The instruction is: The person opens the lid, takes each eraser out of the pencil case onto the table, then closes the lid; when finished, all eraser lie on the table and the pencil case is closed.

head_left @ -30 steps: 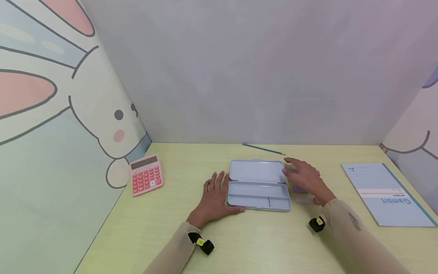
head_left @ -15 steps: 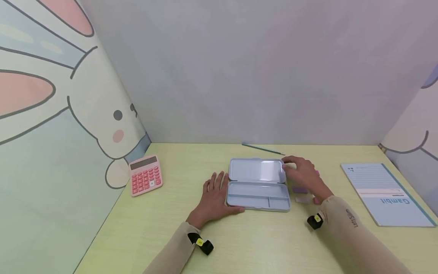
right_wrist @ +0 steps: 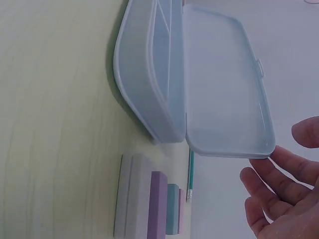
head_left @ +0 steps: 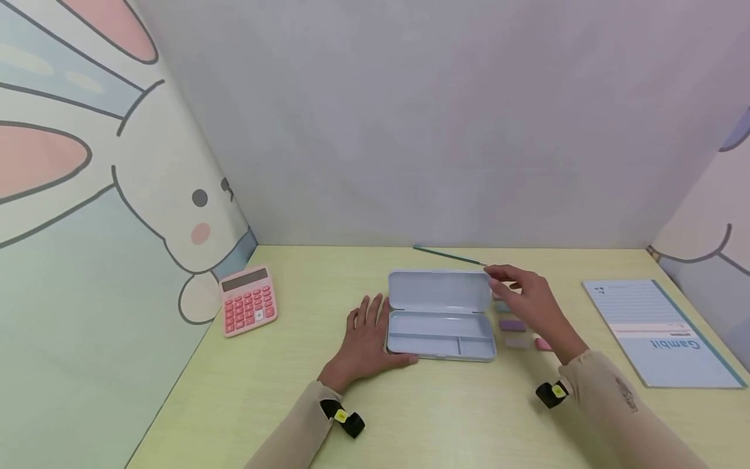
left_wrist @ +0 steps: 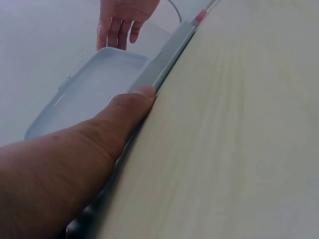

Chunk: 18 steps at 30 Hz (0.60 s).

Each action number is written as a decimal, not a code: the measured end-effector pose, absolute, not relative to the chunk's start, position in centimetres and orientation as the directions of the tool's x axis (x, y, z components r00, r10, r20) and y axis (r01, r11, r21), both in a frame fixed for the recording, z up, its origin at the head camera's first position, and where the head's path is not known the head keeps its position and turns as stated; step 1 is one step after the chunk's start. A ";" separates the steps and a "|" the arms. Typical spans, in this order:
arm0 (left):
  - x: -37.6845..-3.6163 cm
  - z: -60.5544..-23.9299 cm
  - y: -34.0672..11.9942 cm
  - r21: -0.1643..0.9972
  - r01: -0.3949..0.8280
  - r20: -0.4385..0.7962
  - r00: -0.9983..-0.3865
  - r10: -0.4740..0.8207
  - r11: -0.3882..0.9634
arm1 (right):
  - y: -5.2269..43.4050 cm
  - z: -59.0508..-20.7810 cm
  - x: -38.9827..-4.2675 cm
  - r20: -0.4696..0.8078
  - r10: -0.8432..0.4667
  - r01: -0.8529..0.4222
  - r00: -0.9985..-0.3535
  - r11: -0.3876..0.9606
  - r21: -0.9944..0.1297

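Observation:
A light blue pencil case (head_left: 439, 337) lies open on the yellow-green table (head_left: 445, 417), its compartments holding nothing. Its lid (head_left: 439, 290) stands tilted up off the table. My right hand (head_left: 527, 299) is at the lid's far right corner, fingers relaxed; the fingertips (right_wrist: 269, 167) touch the lid (right_wrist: 224, 84) edge and the thumb stays apart. My left hand (head_left: 366, 335) lies flat on the table left of the case. Its thumb (left_wrist: 124, 114) presses against the case (left_wrist: 94, 89) wall. Small erasers (head_left: 513, 326) lie in a row right of the case, partly under my right hand.
A green pencil (head_left: 448, 255) lies behind the case near the back wall. A pink calculator (head_left: 248, 299) sits at the far left by the rabbit-patterned side panel. A blue notebook (head_left: 662, 329) lies at the right. The erasers (right_wrist: 144, 204) sit close to the case's short end.
My right hand moved to the lid's far right corner, and the lid rose from lying flat to tilted up. The left hand stayed put.

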<state>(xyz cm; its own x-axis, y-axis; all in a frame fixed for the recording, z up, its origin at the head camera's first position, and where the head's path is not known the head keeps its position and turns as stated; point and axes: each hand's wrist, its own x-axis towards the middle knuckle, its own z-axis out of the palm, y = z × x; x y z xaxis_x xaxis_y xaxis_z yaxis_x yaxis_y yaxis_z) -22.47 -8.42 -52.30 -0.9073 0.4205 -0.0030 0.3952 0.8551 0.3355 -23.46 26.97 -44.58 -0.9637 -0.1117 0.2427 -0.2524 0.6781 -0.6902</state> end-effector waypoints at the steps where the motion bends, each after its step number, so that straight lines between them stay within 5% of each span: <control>1: -22.5 -52.3 -8.4 0.333 0.397 -0.002 -0.907 0.422 0.855 | 27.0 -44.5 -23.2 0.241 -0.114 -0.253 -0.964 0.676 -0.692; 18: -22.3 -52.3 -8.6 0.307 0.420 0.010 -0.899 0.438 0.854 | 25.9 -45.1 -18.7 0.149 -0.136 -0.201 -0.980 0.651 -0.732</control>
<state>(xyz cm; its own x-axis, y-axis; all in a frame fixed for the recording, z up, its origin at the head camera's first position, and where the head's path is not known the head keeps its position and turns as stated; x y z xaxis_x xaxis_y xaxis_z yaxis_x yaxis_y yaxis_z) -22.33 -8.58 -52.25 -0.8990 0.4379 0.0102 0.4196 0.8543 0.3068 -18.72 25.87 -45.13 -0.9795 -0.1358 0.1488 -0.2014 0.6514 -0.7315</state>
